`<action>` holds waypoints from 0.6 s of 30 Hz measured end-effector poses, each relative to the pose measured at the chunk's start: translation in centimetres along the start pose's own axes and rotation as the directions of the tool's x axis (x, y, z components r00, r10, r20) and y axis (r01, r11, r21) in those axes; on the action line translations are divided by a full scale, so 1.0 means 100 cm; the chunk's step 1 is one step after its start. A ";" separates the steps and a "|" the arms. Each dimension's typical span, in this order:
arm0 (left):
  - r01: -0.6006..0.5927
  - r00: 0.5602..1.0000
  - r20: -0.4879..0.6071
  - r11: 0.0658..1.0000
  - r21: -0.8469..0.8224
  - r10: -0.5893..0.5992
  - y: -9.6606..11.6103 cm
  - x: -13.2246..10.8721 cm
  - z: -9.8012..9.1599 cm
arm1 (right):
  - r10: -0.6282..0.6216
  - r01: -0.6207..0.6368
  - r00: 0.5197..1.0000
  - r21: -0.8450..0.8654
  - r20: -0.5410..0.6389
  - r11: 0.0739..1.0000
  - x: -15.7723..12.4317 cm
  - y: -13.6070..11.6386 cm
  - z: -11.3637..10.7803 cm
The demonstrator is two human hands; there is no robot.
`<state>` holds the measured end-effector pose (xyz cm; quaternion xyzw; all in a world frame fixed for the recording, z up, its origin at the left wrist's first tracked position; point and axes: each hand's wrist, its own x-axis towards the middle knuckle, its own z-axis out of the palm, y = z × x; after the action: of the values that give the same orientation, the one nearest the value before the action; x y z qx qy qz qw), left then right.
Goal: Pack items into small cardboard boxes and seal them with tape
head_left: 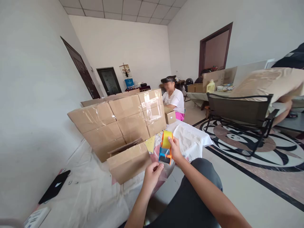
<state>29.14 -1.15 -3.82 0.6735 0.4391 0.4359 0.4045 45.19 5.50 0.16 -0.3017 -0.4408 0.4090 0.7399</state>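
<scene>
My right hand [175, 148] is wrapped round an orange and blue tape dispenser [165, 159] with a yellow roll on it. Just below and left of the dispenser, my left hand [153, 173] pinches at what looks like the clear tape's loose end. To the left of both hands a cardboard box [129, 161] lies on the cloth-covered table [83, 190]. Behind it rises a stack of taped cardboard boxes [128, 118].
A person [174, 99] in a white shirt sits beyond the stack, near a small box [170, 116]. A black flat object [55, 186] lies at the left. A folding chair [238, 110] and another person stand right.
</scene>
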 end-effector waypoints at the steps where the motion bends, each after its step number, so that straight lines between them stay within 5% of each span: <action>1: -0.019 1.000 -0.003 1.000 0.013 0.019 -0.005 -0.002 -0.002 | 0.051 -0.050 0.999 0.081 -0.011 0.995 -0.006 -0.002 0.004; 7: -0.167 0.984 -0.048 0.977 0.135 0.174 -0.037 -0.040 -0.019 | 0.291 -0.283 0.957 0.297 0.019 0.912 -0.049 -0.012 0.030; 11: -0.455 0.856 -0.040 0.789 0.413 0.515 -0.039 -0.071 -0.034 | 0.372 -0.392 0.919 0.387 0.128 0.835 -0.070 -0.023 0.043; 13: -0.516 0.815 0.009 0.717 0.469 0.580 -0.031 -0.078 -0.038 | 0.407 -0.434 0.900 0.417 0.155 0.799 -0.078 -0.026 0.048; 16: -0.478 0.870 0.100 0.775 0.413 0.483 -0.017 -0.083 -0.040 | 0.448 -0.463 0.883 0.412 0.139 0.785 -0.091 -0.017 0.051; 18: -0.415 0.909 0.192 0.836 0.359 0.369 -0.018 -0.087 -0.043 | 0.356 -0.360 0.932 0.259 0.066 0.896 -0.103 -0.008 0.046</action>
<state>22.65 -8.20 -6.25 0.8401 0.3457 0.3731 0.1883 38.46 -3.44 -1.35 -0.2717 -0.3249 0.5961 0.6821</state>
